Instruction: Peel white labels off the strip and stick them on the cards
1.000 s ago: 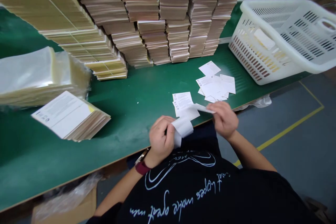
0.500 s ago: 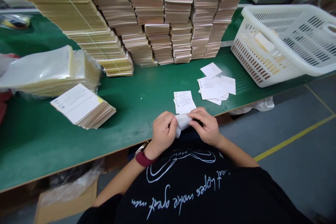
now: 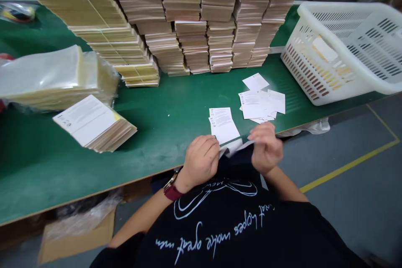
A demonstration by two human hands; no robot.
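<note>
My left hand (image 3: 202, 160) and my right hand (image 3: 265, 147) both pinch a white strip of paper (image 3: 234, 147) stretched between them at the near edge of the green table (image 3: 163, 113). Just beyond the strip lie two small printed white sheets (image 3: 223, 124), stacked one on the other. A loose pile of similar white sheets (image 3: 260, 101) sits further right. A dark red watch strap is on my left wrist.
Tall stacks of tan card envelopes (image 3: 176, 12) fill the back of the table. A smaller tan stack with a printed sheet on top (image 3: 94, 123) and a pile of clear bags (image 3: 53, 77) lie left. A white plastic basket (image 3: 345, 46) stands right. A cardboard box (image 3: 75, 238) sits under the table.
My hands came together over the strip half a second ago and have now drawn apart again, the right hand moving right and pulling the paper taut. The view shifted slightly.
</note>
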